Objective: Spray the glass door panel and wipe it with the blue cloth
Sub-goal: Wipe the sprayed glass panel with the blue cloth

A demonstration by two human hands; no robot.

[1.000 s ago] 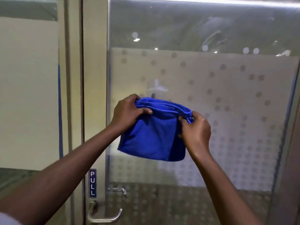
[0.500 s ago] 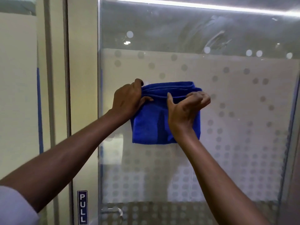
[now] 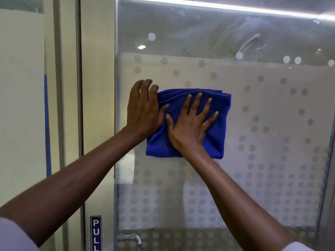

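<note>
Blue cloth (image 3: 213, 140) flat on glass door panel (image 3: 262, 124), your right hand (image 3: 190, 127) splayed open pressing it, left hand (image 3: 143, 109) open, thumb on cloth's left edge.

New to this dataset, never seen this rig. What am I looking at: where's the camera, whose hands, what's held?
There is no machine here: a person works with bare hands, and the single camera sits on their head, looking forward and down along their arms.

Ahead stands a glass door panel with a frosted band of dots; streaks show on the clear glass near the top. A folded blue cloth lies flat against the glass. The right hand is spread open on it, pressing it to the panel. The left hand rests at the cloth's left edge, fingers loose rather than gripping.

At lower left, a small PULL sign sits on the door frame, with a metal handle beside it. No spray bottle is in view.
</note>
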